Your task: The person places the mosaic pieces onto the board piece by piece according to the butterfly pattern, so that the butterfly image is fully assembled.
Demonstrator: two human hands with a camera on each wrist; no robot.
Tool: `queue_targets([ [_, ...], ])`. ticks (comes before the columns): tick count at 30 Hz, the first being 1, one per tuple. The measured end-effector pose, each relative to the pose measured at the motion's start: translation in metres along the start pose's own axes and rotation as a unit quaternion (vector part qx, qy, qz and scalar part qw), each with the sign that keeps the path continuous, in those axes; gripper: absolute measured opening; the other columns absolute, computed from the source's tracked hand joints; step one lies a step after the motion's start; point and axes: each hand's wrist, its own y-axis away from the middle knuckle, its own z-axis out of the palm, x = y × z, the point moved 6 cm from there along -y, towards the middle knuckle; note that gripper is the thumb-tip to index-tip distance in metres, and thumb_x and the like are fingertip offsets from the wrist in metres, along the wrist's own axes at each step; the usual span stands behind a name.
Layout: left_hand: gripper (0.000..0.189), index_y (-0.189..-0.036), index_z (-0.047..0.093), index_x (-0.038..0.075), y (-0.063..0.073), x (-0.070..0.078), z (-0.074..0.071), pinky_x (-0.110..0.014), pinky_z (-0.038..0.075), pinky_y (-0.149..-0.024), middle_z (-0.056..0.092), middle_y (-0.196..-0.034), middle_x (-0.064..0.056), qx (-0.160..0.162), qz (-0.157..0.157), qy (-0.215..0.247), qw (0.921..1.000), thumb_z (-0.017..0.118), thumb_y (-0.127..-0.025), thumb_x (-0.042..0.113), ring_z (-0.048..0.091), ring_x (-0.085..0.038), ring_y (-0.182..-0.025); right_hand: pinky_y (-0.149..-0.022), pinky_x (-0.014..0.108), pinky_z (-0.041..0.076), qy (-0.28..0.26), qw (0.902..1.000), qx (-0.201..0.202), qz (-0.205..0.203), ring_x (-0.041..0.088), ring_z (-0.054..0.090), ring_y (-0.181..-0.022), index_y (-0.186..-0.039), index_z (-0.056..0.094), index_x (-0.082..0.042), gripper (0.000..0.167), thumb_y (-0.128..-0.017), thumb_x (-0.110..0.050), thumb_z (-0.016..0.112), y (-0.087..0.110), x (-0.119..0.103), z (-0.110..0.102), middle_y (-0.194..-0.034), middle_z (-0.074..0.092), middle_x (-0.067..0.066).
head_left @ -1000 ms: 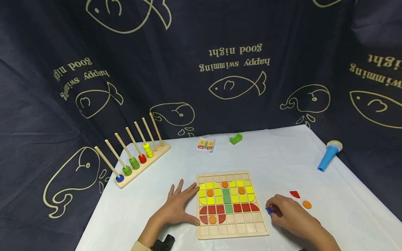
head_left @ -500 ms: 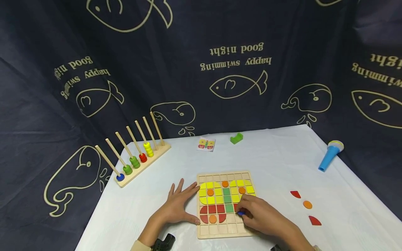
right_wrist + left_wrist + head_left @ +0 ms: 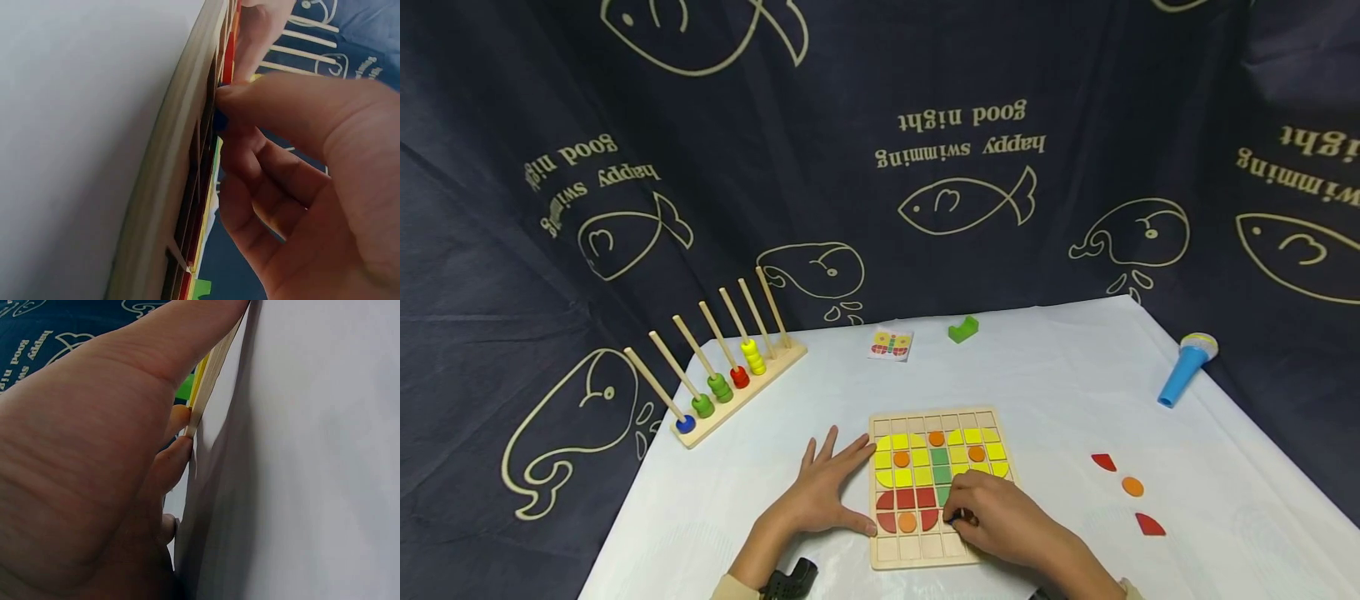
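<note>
A wooden grid board (image 3: 910, 550) lies on the table, filled in part with yellow, red, green and orange flat pieces. My left hand (image 3: 820, 498) rests along its left edge, fingers spread, with the thumb touching the lower left side. Over the lower middle of the board, my right hand (image 3: 1003, 518) pinches a small blue piece (image 3: 220, 120) between thumb and fingers. In the right wrist view the blue piece is right at the board's surface; whether it sits in a cell I cannot tell. The right hand hides the board's lower right cells.
Two red quarter-round pieces (image 3: 1150, 524) and an orange disc (image 3: 1132, 487) lie right of the board. A picture card (image 3: 891, 345), a green block (image 3: 963, 329), a blue toy microphone (image 3: 1183, 375) and a bead-and-peg stand (image 3: 745, 396) stand farther back.
My right hand has carried the blue piece left, from beside the board to over its lower middle, uncovering a red piece on the table. The left hand has stayed put.
</note>
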Motion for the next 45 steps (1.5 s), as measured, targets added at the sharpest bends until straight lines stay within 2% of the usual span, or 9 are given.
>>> queue_targets([
  [9,0.118,-0.15,0.035,0.026,-0.001,-0.001,0.0,-0.067,-0.006,-0.106,0.028,-0.155,0.003,0.0,0.0,-0.002,1.0,0.067,-0.053,0.083,-0.001,-0.042,-0.143,-0.068,0.023,0.049,0.014,0.9991,0.03,-0.026,-0.001,0.051,-0.079,-0.082,0.074,-0.027,0.014,-0.079,-0.014,0.079,-0.005,-0.001,-0.001,-0.085,0.057,-0.022],
  [15,0.118,-0.15,0.035,0.026,0.001,-0.001,0.0,-0.066,-0.006,-0.106,0.028,-0.155,0.004,0.002,0.002,-0.002,1.0,0.069,-0.052,0.082,-0.001,-0.042,-0.143,-0.07,0.024,0.049,0.046,0.9976,0.045,-0.023,-0.001,0.046,-0.08,-0.081,0.073,-0.028,0.013,-0.083,-0.016,0.075,-0.004,-0.003,-0.001,-0.087,0.052,-0.019],
  [20,0.117,-0.15,0.036,0.025,0.001,0.0,0.0,-0.067,-0.006,-0.106,0.029,-0.155,0.002,0.006,0.006,-0.002,1.0,0.07,-0.053,0.081,0.0,-0.043,-0.142,-0.064,0.021,0.046,0.042,0.9981,0.038,-0.026,-0.002,0.045,-0.075,-0.083,0.07,-0.031,0.009,-0.086,-0.022,0.072,-0.005,-0.009,0.003,-0.086,0.051,-0.021],
  [24,0.117,-0.15,0.035,0.026,0.0,0.0,0.0,-0.067,-0.005,-0.106,0.028,-0.155,0.003,0.003,0.003,-0.003,1.0,0.069,-0.053,0.082,0.0,-0.043,-0.142,-0.063,0.021,0.045,0.049,0.9978,0.034,-0.026,-0.001,0.044,-0.073,-0.087,0.069,-0.029,0.003,-0.086,-0.028,0.072,-0.008,-0.012,0.006,-0.086,0.05,-0.02],
  [32,0.118,-0.15,0.035,0.026,0.001,0.001,0.0,-0.066,-0.006,-0.106,0.028,-0.155,0.004,0.001,0.001,-0.003,1.0,0.069,-0.052,0.082,-0.001,-0.042,-0.143,-0.066,0.02,0.047,0.053,0.998,0.008,-0.034,-0.001,0.048,-0.077,-0.088,0.07,-0.026,0.004,-0.087,-0.029,0.072,-0.017,-0.018,0.011,-0.087,0.051,-0.018],
  [39,0.117,-0.15,0.035,0.026,0.001,0.0,0.0,-0.066,-0.007,-0.106,0.028,-0.155,0.004,0.002,0.0,0.001,1.0,0.069,-0.052,0.082,-0.001,-0.042,-0.143,-0.069,0.023,0.047,0.034,0.999,0.021,-0.02,-0.001,0.047,-0.079,-0.089,0.071,-0.028,0.003,-0.089,-0.03,0.069,-0.01,-0.011,0.003,-0.09,0.051,-0.02],
  [42,0.118,-0.15,0.035,0.027,0.0,-0.001,0.001,-0.066,-0.007,-0.106,0.028,-0.155,0.005,0.003,0.001,-0.001,1.0,0.069,-0.052,0.082,-0.001,-0.041,-0.143,-0.072,0.027,0.049,0.03,0.999,0.033,0.0,-0.001,0.048,-0.081,-0.089,0.07,-0.029,0.001,-0.09,-0.029,0.069,-0.001,0.001,-0.006,-0.091,0.052,-0.021],
  [45,0.118,-0.15,0.035,0.027,0.001,-0.001,0.001,-0.066,-0.006,-0.106,0.028,-0.155,0.005,0.005,0.004,-0.004,1.0,0.069,-0.052,0.082,-0.001,-0.042,-0.143,-0.078,0.03,0.05,0.042,0.9976,0.04,0.039,0.0,0.051,-0.086,-0.09,0.07,-0.03,0.003,-0.088,-0.027,0.071,0.009,0.018,-0.018,-0.092,0.054,-0.022],
])
